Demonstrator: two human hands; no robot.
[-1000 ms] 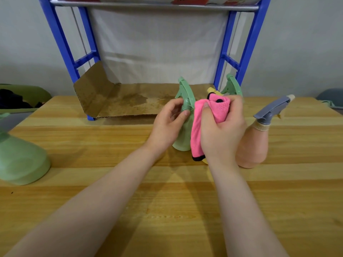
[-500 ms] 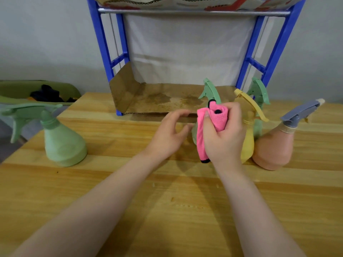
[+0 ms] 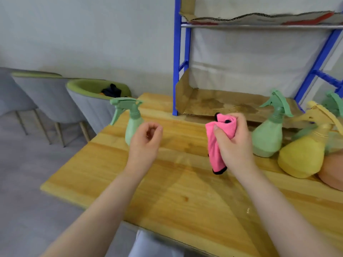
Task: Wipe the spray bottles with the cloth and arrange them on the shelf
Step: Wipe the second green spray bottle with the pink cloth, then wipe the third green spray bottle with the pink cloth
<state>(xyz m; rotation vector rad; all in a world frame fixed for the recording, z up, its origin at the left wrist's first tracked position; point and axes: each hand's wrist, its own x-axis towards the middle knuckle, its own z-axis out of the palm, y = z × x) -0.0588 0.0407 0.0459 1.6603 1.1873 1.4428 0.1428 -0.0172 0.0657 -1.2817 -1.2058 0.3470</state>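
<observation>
— Away from the middle green spray bottle (image 3: pixel 268 135) goes the left hand (image 3: pixel 144 143), out toward the lone green spray bottle (image 3: pixel 130 120) at the table's left end, and the view swings left with it!

— Is it gripping that one?

— No. Its fingers are loosely curled around nothing, hovering just in front of the bottle's body and partly covering it. Contact I can't confirm.

— And the other hand?

— The right hand (image 3: pixel 233 143) clutches the pink cloth (image 3: pixel 215 145), bunched at the top, its black-edged tail hanging down above the wooden table (image 3: pixel 185 191). It's held up between the two green bottles, touching neither.

— Where's the rest of the line-up?

— Middle green bottle upright, just in front of the shelf's bottom tier. Beside it to the right, a yellow spray bottle (image 3: pixel 304 154), blurred, then an orange bottle (image 3: pixel 334 169) cut by the frame edge, and another green trigger head (image 3: pixel 334 104) behind them.

— On the shelf?

— None. The blue shelf rack (image 3: pixel 177 71) has only stained cardboard (image 3: pixel 222 104) lining its lower tier, and torn cardboard with red print on the upper, too ragged to read. No labels on any bottle.

— Background?

— Grey chairs (image 3: pixel 48 97) with green trim on the left.
</observation>
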